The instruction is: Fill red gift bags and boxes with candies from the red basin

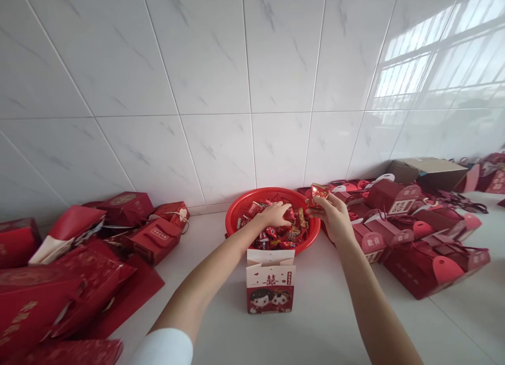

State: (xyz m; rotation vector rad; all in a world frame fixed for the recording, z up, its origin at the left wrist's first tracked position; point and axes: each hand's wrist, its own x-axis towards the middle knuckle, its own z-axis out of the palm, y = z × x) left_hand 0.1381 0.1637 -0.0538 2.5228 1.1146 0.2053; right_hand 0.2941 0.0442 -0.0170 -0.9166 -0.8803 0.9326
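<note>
A round red plastic basket (pixel 233 203) stands against the wall, filled with wrapped candies (pixel 272 239) in mostly red wrappers. Reaching into it, my left hand (pixel 276 215) has its fingers curled down among the candies, at a shiny red one. My right hand (pixel 333 215) is raised at the basket's right rim and pinches a red and gold candy packet (pixel 319 194) between thumb and fingers. Directly in front of the basket stands a small white and red gift box (pixel 270 289) with two cartoon figures on it, its top flaps up and open.
Red gift boxes and bags (pixel 155 241) lie piled on the left. More dark red boxes with handles (pixel 434 260) crowd the right side, with a brown cardboard box (pixel 430 170) behind them. A white tiled wall (pixel 213 144) closes off the back.
</note>
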